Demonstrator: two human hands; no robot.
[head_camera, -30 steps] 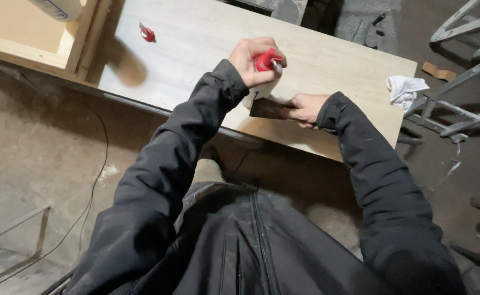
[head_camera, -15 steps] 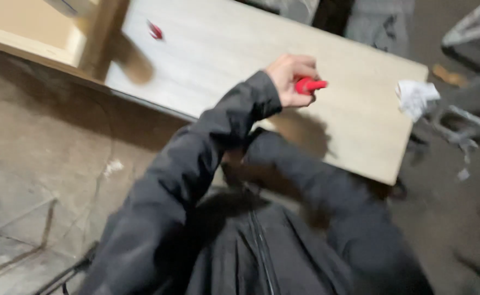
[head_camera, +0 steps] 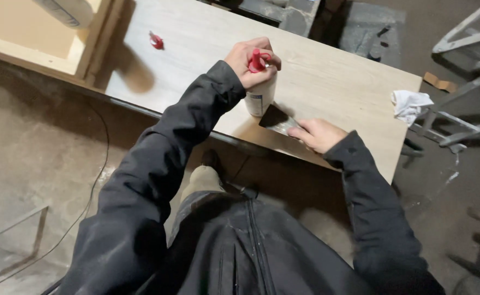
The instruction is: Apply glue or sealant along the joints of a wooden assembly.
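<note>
Left hand: closed around the top of a white bottle [head_camera: 260,97], fingers wrapped over its red nozzle [head_camera: 256,60]; hand [head_camera: 251,63] sits above the bottle, which stands upright on the panel
Right hand: closed on the handle of a putty knife [head_camera: 277,120]; hand [head_camera: 319,135] lies low on the near edge of the panel, blade pointed toward the bottle base
Bottle position: near the middle of the light wood panel [head_camera: 327,71], close to its near edge, blade tip just beside it
Panel: laid flat, one corner overhanging at the right
Other items: a small red cap [head_camera: 156,41] lies well apart at the far left of the panel; a crumpled white rag [head_camera: 410,104] rests at the right end
Risk 1: bottle could be tipped if pressed sideways, since it is gripped only at the top and stands near the edge
Risk 2: blade could be knocked against the bottle, being so close
Risk 3: the loose cap could be brushed off the panel unnoticed
Hidden: knife handle is covered by the right hand; nozzle tip partly covered by fingers
Unclear: bottle contents, and whether anything lies on the blade, cannot be told
Cut off: metal frame [head_camera: 469,38] at right, wooden box [head_camera: 38,33] at upper left
</note>
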